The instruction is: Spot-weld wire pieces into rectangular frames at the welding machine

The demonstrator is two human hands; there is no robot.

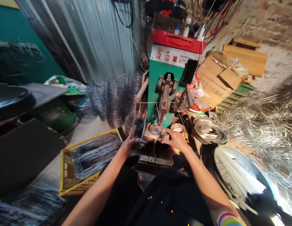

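A green spot-welding machine point(170, 78) with a red top stands in front of me. Its copper electrode arm point(164, 100) points down at a round metal piece point(155, 129) on the work plate. My left hand point(130, 145) is closed on the near left part of a thin bent wire frame point(146, 103) that rises to a horizontal bar. My right hand point(175, 139) pinches thin wire rods beside the round piece. Small orange sparks show below on my dark apron point(160, 197).
A yellow crate point(66, 171) of straight wire rods sits at my left. Stacks of wire rings point(116, 100) stand behind it. Coiled metal strip point(210, 130), a pan of flat strips point(240, 179) and tangled wire parts point(265, 125) lie at right. Cardboard boxes point(218, 78) lean beside the machine.
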